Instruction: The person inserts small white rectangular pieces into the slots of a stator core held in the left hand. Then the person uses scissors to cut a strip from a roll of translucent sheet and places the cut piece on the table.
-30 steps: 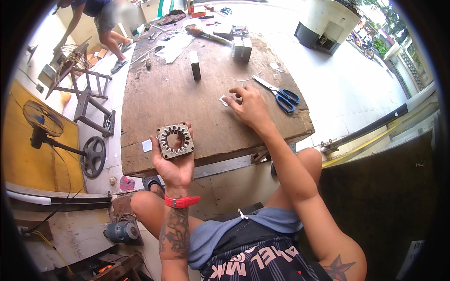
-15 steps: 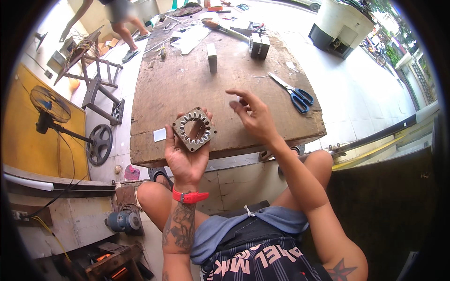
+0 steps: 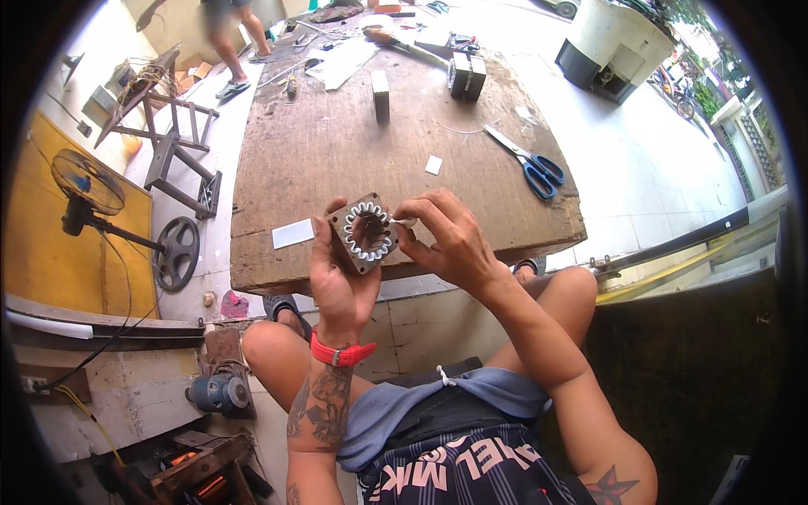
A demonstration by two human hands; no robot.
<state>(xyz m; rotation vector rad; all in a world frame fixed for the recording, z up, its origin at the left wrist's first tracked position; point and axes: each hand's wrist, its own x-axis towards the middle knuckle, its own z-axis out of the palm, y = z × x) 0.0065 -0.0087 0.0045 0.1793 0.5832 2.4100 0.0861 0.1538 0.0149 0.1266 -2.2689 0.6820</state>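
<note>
A square metal motor stator (image 3: 364, 263) rests in my left hand (image 3: 341, 295), its round toothed opening facing up. White liners show in the slots around the bore. My left fingers and thumb close around its sides over the near edge of the table. At the stator's right side, my right hand (image 3: 450, 240) pinches a small white strip (image 3: 404, 222) between thumb and fingertips; its far end meets the slots. A white rectangular sheet (image 3: 292, 234) lies left of my left hand. Beyond my right hand lies a small white slip (image 3: 433, 164).
Blue-handled scissors (image 3: 541, 172) lie open at the table's right. Farther back stand a narrow upright block (image 3: 380, 99) and a dark paired block (image 3: 466, 80). A wooden table (image 3: 320, 168) fills the middle. A fan (image 3: 88, 181) stands left; another person's legs (image 3: 225, 55) show behind.
My right hand has come down and left to the stator, now pinching a white strip. The stator has shifted slightly right. The slip and more of the white sheet are now uncovered.
</note>
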